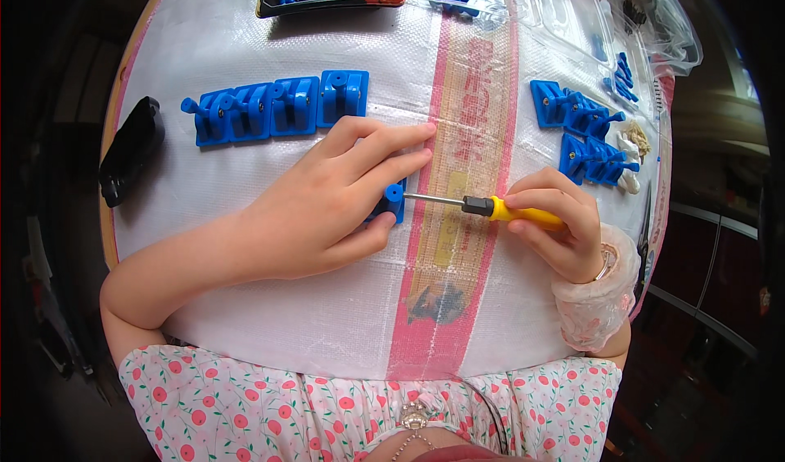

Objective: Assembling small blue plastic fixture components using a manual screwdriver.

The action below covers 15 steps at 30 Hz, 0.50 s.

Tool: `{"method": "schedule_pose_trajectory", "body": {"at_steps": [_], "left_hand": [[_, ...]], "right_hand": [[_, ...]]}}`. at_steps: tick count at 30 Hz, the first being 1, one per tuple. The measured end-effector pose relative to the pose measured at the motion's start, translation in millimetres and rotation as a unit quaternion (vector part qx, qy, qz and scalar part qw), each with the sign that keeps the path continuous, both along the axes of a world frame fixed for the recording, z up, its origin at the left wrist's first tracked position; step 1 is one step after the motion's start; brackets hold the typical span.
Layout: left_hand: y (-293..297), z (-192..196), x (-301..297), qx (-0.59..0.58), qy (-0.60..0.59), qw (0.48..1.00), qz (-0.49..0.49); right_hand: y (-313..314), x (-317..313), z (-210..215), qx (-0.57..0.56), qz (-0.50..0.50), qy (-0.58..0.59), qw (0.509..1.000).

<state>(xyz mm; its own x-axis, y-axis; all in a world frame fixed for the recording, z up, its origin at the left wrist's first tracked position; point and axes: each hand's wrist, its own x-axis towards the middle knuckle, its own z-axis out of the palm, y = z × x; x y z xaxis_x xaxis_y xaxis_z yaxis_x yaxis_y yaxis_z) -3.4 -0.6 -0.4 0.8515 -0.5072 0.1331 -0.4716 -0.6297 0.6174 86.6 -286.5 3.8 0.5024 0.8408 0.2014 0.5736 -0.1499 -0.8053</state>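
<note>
Near the middle of the table, my left hand (pixel 327 196) covers most of a small blue plastic part (pixel 394 194). Its thumb lies along the near side and its other fingers reach over the far side, bracing the part. My right hand (pixel 564 221) grips the yellow handle of a screwdriver (pixel 531 214) between thumb and fingers. The metal shaft lies nearly level and points left. Its tip meets the right side of the blue part; the exact contact is too small to make out.
Several blue assemblies (pixel 294 106) stand in a row beyond my left hand. More blue assemblies (pixel 585 118) sit at the right. A black case (pixel 131 151) lies far left. A black-and-red tray (pixel 331 8) and a clear tray (pixel 564 8) are at the back.
</note>
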Motion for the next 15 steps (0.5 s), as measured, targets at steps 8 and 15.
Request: {"method": "schedule_pose_trajectory", "body": {"at_steps": [8, 15], "left_hand": [[-0.1, 0.7, -0.2, -0.002, -0.001, 1.0, 0.0], [-0.6, 0.0, -0.1, -0.006, -0.001, 1.0, -0.001]], "right_hand": [[-0.3, 0.2, 0.5, -0.002, -0.003, 0.009, 1.0], [-0.7, 0.0, 0.7, -0.007, -0.007, 0.015, 1.0]]}}
